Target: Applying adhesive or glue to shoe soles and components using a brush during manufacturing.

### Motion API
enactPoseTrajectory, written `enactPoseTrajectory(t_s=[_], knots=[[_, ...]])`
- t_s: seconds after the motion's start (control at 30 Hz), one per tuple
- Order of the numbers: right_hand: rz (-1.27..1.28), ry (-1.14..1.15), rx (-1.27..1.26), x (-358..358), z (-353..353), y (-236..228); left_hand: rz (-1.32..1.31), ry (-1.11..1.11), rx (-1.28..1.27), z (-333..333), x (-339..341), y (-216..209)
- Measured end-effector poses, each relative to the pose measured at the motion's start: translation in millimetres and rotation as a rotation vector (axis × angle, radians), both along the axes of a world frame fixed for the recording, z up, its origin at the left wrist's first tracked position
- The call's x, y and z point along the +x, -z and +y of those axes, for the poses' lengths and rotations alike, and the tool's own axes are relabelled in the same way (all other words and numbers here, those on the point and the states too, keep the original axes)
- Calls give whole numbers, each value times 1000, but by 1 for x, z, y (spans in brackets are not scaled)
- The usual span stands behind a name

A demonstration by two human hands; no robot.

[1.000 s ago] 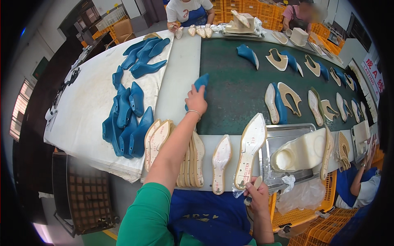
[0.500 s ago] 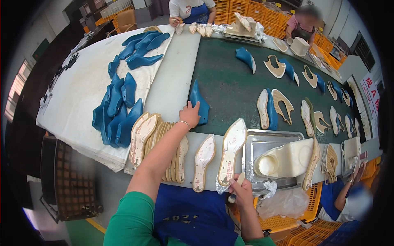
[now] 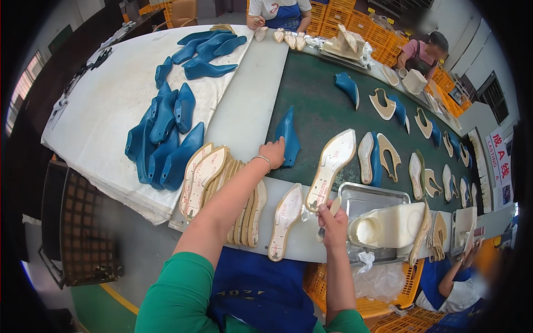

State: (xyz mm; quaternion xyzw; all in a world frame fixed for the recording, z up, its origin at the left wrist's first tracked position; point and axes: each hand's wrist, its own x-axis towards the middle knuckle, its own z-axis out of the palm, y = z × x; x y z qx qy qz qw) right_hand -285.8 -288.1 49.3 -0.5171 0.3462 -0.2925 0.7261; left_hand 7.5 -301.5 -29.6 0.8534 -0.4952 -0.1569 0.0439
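Observation:
My left hand [image 3: 271, 152] is closed at the near edge of a blue shoe last [image 3: 287, 136], which lies at the left end of the dark green belt [image 3: 316, 127]. Pinched by its heel end, a white shoe insole [image 3: 334, 166] with a tan rim is held up by my right hand [image 3: 334, 226]. That same hand also holds a brush [image 3: 335, 207] with a pale handle; its bristle end is mostly hidden. Below, another insole [image 3: 285, 222] lies flat on the white table edge. A stack of insoles [image 3: 202, 180] stands beside my left forearm.
Several blue lasts [image 3: 164, 119] lie on the white cloth [image 3: 100, 111] at left. A metal tray [image 3: 355, 191] with a cream plastic container [image 3: 394, 225] sits right of my right hand. Lasts, insoles and tan uppers [image 3: 388, 158] line the belt. Co-workers [image 3: 280, 14] sit across and at right.
My right hand has lifted the insole and brush farther forward, toward the belt. The left hand's fingers have drawn together at the last's edge. The whole view has shifted slightly.

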Motion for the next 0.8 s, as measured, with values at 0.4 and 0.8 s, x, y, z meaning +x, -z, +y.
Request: enactPoseTrajectory(t_s=[0.4,0.8], knots=[[533,-178,-610,189,-78,54,210,64,-748,149,41,-79],[1038,-226,-1026,215,-71,55,349,-540,-827,318,26,-70]])
